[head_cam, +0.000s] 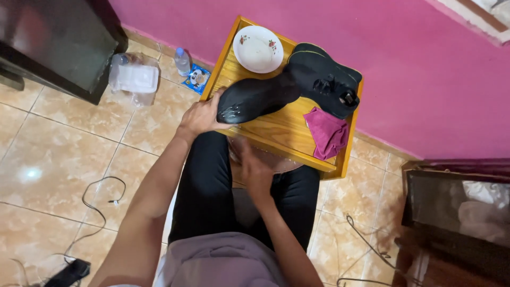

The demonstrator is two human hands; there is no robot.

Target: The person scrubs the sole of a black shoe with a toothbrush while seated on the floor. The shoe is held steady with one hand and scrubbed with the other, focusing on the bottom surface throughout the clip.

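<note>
Two black shoes sit on the yellow wooden table (276, 133); your left hand (202, 116) has its fingers closed on the toe end of the near shoe (255, 98), which lies tipped with its sole facing up and toward you, wet-looking spots on the toe; the far shoe (324, 79) lies beside it, touching at the heel end, its laces and a buckle on top; your right hand (255, 172) is low over your lap, just under the table's near edge, motion-blurred, so I cannot tell whether its fingers are open or closed or hold anything; judging from this, the cleaning looks early to midway: one shoe is in hand and dampened, the other looks untouched, and the magenta cloth (328, 133) lies crumpled at the table's right edge, not in use; a white plate (258, 49) with small red flower marks sits at the far corner, nothing visible on it; packages: on the floor left of the table, a small clear bottle with a blue cap (182, 61) stands upright against the pink wall, a flat blue square packet with a cartoon picture (195, 78) lies just beside it, and a clear plastic box (134, 77) sits further left, near the dark cabinet (58, 42); print too small to read.
</note>
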